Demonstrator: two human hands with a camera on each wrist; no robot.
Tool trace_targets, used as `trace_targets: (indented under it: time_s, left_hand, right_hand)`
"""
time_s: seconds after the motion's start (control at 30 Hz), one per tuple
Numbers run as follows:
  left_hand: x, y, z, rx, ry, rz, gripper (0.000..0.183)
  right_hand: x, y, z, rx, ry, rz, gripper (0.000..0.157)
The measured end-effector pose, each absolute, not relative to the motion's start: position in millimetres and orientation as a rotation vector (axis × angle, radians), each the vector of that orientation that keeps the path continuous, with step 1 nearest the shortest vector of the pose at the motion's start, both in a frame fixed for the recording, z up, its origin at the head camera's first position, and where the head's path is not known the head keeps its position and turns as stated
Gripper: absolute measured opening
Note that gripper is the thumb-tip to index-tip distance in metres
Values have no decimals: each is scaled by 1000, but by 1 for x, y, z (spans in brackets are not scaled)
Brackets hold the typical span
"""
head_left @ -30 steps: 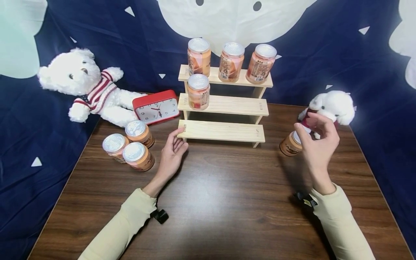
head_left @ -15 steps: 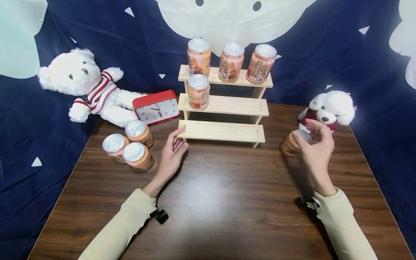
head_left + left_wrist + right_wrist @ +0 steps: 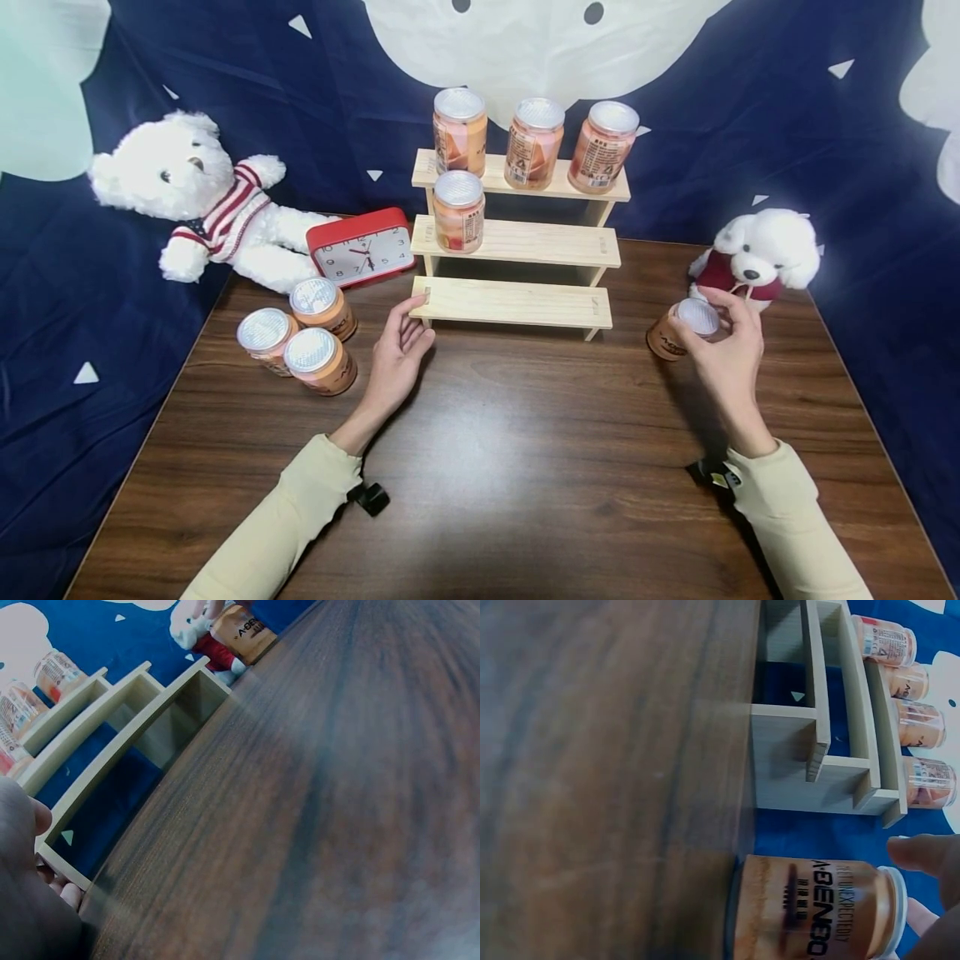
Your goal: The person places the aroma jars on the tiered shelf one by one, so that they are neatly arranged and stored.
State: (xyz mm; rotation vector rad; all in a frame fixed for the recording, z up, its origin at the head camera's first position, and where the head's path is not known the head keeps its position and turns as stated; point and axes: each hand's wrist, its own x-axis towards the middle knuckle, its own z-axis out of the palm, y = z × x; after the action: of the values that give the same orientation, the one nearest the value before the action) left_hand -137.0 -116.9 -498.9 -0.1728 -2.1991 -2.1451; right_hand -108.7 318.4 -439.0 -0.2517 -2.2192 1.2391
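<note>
Facing a plush dog [image 3: 763, 250], the right hand [image 3: 727, 350] gapes around a jar [image 3: 817, 911], left hand [image 3: 397, 354] gripping a rack [image 3: 532, 242].

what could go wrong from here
The right hand might tip the orange jar if it closes unevenly around the silver lid. Its reach could also brush the white plush dog just behind. And a push from the left hand, touching the lowest shelf, may jostle the four jars standing higher up.
</note>
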Motion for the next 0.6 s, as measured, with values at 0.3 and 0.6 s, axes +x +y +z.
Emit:
trace_targets:
  time_s: [0.3, 0.6]
  left_hand:
    - [-137, -117, -499, -176, -2203, -2141, 53]
    - [-137, -118, -500, -175, -2202, -2141, 54]
  right_hand:
    - [-109, 327, -449, -254, -2295, 1228, 60]
    - [-110, 329, -455, -244, -2220, 1290, 52]
